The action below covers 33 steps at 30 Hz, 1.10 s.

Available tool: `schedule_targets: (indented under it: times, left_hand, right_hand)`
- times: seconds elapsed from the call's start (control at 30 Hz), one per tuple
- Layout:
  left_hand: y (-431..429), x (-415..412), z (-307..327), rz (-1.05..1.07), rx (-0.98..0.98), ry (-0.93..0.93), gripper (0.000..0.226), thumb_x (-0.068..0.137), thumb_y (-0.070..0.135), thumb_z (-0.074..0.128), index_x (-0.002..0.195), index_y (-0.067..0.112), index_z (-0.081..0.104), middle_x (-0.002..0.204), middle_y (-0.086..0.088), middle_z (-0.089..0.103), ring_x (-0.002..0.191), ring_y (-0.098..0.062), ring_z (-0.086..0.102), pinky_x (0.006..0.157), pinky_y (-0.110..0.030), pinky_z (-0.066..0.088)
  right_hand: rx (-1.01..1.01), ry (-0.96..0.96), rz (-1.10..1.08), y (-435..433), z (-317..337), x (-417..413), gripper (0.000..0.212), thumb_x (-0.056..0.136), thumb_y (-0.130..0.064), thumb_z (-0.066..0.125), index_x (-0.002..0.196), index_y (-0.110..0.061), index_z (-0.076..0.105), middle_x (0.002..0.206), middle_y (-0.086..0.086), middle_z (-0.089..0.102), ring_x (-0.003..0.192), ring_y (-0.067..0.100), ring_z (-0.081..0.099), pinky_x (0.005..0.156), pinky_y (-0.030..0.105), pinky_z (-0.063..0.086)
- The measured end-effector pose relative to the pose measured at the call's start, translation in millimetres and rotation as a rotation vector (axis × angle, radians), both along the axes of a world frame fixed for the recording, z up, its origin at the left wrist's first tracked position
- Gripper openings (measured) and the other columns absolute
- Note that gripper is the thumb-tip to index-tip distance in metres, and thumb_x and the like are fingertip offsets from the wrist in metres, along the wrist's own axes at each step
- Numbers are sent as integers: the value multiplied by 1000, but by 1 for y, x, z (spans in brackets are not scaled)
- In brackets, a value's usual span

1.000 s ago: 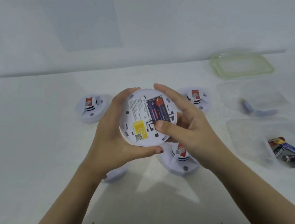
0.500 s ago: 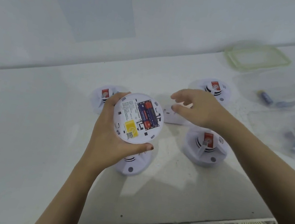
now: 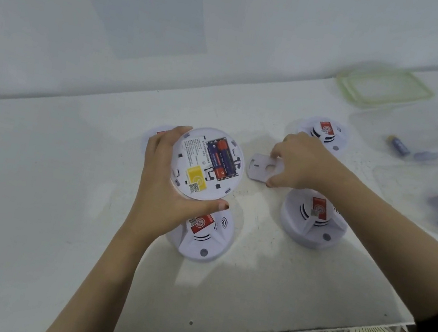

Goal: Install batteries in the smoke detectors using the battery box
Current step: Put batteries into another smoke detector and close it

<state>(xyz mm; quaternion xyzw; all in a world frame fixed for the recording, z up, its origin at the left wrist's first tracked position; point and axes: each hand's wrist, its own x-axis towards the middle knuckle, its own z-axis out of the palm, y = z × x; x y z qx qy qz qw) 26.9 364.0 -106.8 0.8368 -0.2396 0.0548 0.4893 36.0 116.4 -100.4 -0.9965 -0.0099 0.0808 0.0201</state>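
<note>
Left hand (image 3: 161, 185) curled round the detector (image 3: 206, 163), batteries (image 3: 220, 157) face up between thumb and fingertips | right hand (image 3: 306, 163) pinches the cover (image 3: 259, 168), thumb at its near edge, on the table (image 3: 60, 196).

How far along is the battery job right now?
Done: the round white smoke detector in the left hand shows blue-and-red batteries seated in its open back. In hand: the right hand pinches the flat white cover plate. Remaining: refitting that plate. Other white detectors lie face up; their battery state is hidden.
</note>
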Motion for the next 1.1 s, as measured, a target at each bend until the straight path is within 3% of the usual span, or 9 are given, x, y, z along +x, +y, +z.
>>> schedule_targets:
  times: [0.1, 0.23, 0.37, 0.47, 0.6, 0.77, 0.87, 1.0, 1.1]
  left_hand:
    - [-1, 1, 0, -5, -9, 26, 105, 39, 53, 83, 130, 36, 33, 126, 27, 35, 119, 15, 38, 93, 0, 34]
    - [-1, 1, 2, -12, 38, 35, 108, 42, 30, 97, 134, 24, 43, 123, 27, 47, 110, 21, 45, 84, 3, 37]
    - [-2, 1, 4, 15, 49, 44, 107, 39, 45, 89, 135, 33, 43, 131, 23, 50, 117, 11, 48, 92, -6, 42]
    - [-4, 0, 7, -10, 4, 70, 106, 39, 50, 86, 134, 39, 40, 133, 26, 49, 120, 6, 50, 95, -21, 48]
    - [-8, -1, 12, -35, -62, 70, 99, 41, 46, 83, 130, 36, 41, 120, 39, 50, 113, 12, 52, 84, -7, 46]
    - [-8, 1, 14, -5, -40, 60, 97, 43, 35, 88, 131, 33, 46, 118, 37, 53, 110, 17, 50, 84, -1, 42]
    - [-9, 2, 15, -2, -27, 58, 100, 46, 31, 94, 134, 29, 47, 123, 24, 57, 114, 10, 52, 87, -4, 44]
    - [-8, -1, 18, -16, -70, 75, 99, 46, 34, 91, 135, 31, 46, 124, 26, 57, 117, 6, 53, 91, -12, 48]
    - [-6, -1, 20, -41, -93, 81, 102, 43, 37, 91, 135, 30, 46, 125, 29, 56, 117, 6, 53, 91, -12, 48]
  right_hand:
    - [17, -20, -21, -4, -4, 2, 60, 71, -54, 66, 109, -8, 64, 102, 9, 64, 95, 25, 58, 85, 38, 47]
    - [627, -47, -187, -4, 0, -4, 49, 73, -38, 74, 114, -17, 56, 110, 0, 60, 100, 15, 56, 86, 27, 47]
    - [969, -181, -101, 12, 27, -21, 45, 65, -38, 72, 106, -25, 60, 102, -12, 63, 93, 0, 56, 77, 14, 39]
    - [893, -263, 64, 30, 40, -36, 48, 63, -33, 69, 109, -23, 58, 103, -14, 59, 94, 1, 51, 82, 9, 37]
    - [535, -483, 239, 41, 44, -45, 54, 63, -36, 67, 112, -16, 56, 102, -10, 52, 92, 9, 42, 86, 20, 30]
    - [425, -552, 295, 48, 48, -48, 55, 63, -36, 68, 113, -16, 57, 105, -5, 55, 95, 10, 41, 87, 21, 26]
    - [460, -532, 313, 53, 48, -48, 57, 63, -35, 71, 114, -15, 58, 114, -3, 54, 105, 14, 43, 94, 25, 29]
    - [632, -451, 303, 54, 48, -47, 59, 65, -35, 68, 120, -19, 56, 141, 0, 41, 131, 16, 32, 108, 33, 28]
    - [747, -362, 280, 53, 49, -47, 60, 67, -27, 71, 124, -23, 53, 149, -2, 31, 139, 11, 23, 111, 24, 24]
